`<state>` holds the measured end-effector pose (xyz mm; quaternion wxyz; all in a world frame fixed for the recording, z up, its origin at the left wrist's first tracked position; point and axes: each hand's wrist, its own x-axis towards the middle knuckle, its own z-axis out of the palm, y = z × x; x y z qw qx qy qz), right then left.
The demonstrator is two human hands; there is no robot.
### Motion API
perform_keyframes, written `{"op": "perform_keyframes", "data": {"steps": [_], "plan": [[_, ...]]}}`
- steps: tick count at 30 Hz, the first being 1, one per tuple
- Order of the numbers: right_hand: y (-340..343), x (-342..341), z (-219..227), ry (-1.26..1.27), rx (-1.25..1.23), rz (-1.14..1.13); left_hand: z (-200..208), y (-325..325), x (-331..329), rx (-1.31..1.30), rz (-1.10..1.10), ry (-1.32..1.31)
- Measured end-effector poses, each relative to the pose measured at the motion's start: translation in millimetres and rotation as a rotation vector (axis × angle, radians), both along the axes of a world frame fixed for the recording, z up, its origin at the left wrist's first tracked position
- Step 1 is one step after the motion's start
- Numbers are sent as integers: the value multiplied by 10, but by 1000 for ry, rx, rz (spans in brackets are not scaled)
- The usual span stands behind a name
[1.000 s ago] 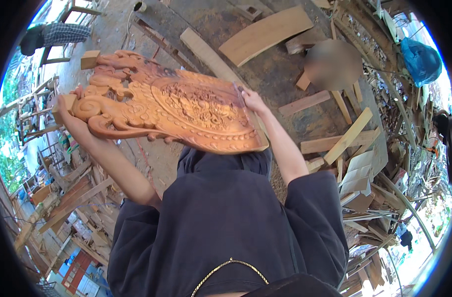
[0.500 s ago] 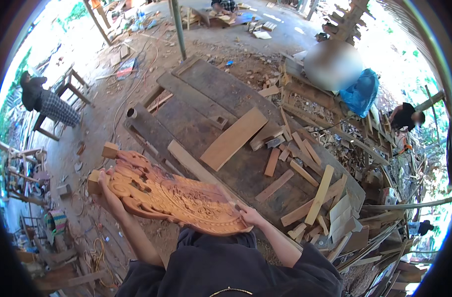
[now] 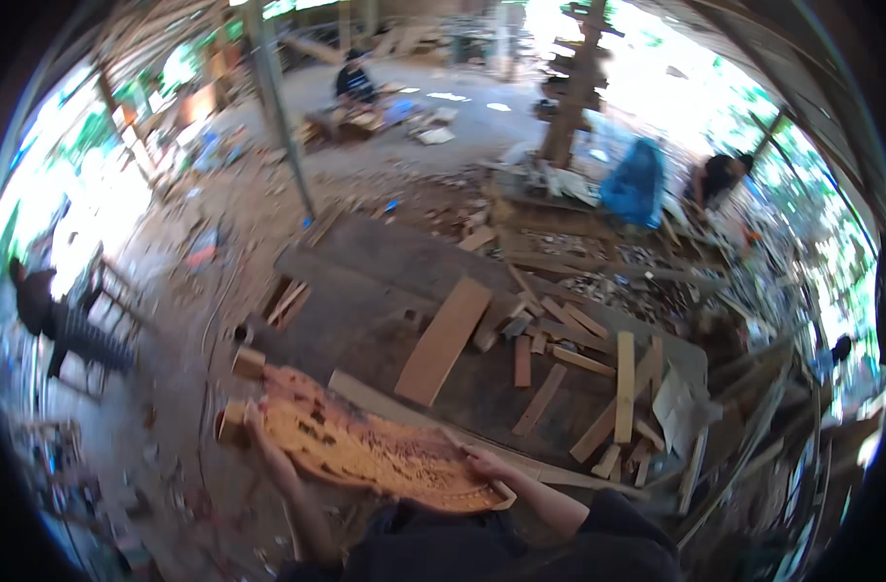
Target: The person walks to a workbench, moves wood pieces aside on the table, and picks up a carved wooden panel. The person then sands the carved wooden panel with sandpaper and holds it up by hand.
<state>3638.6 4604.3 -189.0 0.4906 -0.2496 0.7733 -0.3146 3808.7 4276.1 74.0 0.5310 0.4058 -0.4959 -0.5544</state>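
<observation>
A carved wooden panel (image 3: 365, 441), orange-brown with scrolled relief and small cut-through openings, is held up in front of my body. My left hand (image 3: 263, 436) grips its left end, close to two square wooden blocks or legs that jut out there. At the right end my right hand (image 3: 487, 466) is closed on the panel's upper edge. The picture is blurred by motion, so the finer carving and the fingertips are hard to make out. Just beyond the panel lies the dark worktable (image 3: 365, 262).
A wide plank (image 3: 445, 341) and several wood offcuts (image 3: 550, 398) lie on the worktable. A blue plastic bag (image 3: 635, 184) sits at the far right. People are at the left (image 3: 65, 315), the back (image 3: 356, 87) and the right (image 3: 720, 179). A post (image 3: 278, 107) stands beyond the table.
The view has tilted up, showing more of the far workshop. The panel appears lower and slightly to the right, with both hands still on it.
</observation>
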Motion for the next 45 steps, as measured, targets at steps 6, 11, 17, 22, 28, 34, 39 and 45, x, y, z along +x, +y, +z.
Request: {"op": "perform_keyframes", "data": {"steps": [6,11,17,22,28,34,39,45], "plan": [[-367,135,-482,239,40,-129,123,36,-258,2,-135,108],[-539,85,-937,170,-69,-271,383,103,-433,-93,-80,102],[-789,90,-908,189,198,-294,469,189,-527,-51,-115,145],[-782,140,-865,294,251,-162,417,153,-510,-109,-71,111],[-373,187,-572,217,57,-149,319,32,-466,-34,-77,120],[11,305,-236,93,38,-120,266,-39,-467,99,-63,93],[-439,120,-605,148,50,-105,228,-24,-457,36,-38,117],[-811,-107,-987,126,174,-138,304,42,-494,19,-62,115]]}}
